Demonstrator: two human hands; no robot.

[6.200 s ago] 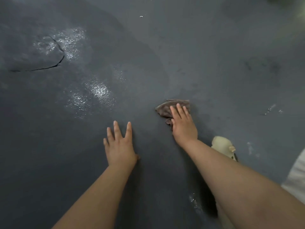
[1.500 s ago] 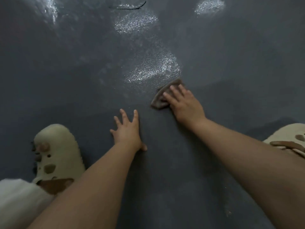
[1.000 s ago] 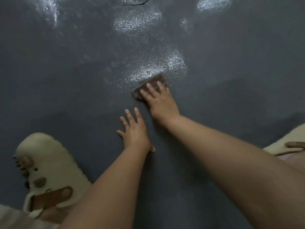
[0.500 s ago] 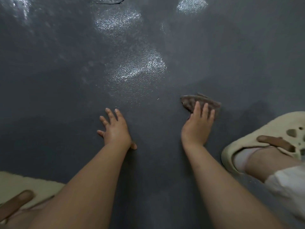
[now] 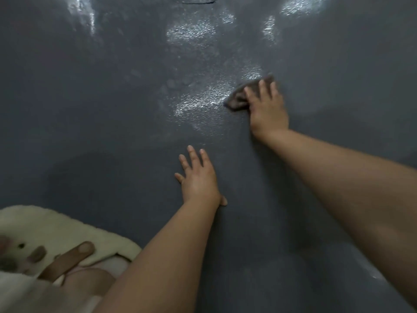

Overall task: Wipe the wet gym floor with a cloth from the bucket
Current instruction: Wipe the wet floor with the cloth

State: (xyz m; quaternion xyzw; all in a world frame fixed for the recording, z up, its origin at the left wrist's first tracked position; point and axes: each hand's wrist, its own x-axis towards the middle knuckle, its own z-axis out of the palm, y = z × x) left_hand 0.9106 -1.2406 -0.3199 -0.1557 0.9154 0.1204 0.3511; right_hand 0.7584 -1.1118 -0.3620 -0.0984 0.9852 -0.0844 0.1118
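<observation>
Pressing cloth (image 5: 242, 96) flat under our right hand (image 5: 267, 109) beside the wet patch (image 5: 203, 100); left hand (image 5: 198, 177) splayed, bracing on floor (image 5: 90, 109) (slick film: that palm could slide).

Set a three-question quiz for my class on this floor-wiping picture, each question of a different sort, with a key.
1. True or false: the right hand presses the cloth against the floor.
2. Multiple choice: what is the left hand doing? A) gripping a bucket B) resting flat on the floor, fingers spread C) wringing the cloth
3. Fill in: the shiny wet patch lies just to the ____ of the cloth in the picture.

Key: 1 true; 2 B; 3 left. The cream shoe at the lower left is no part of the wiping.
</observation>
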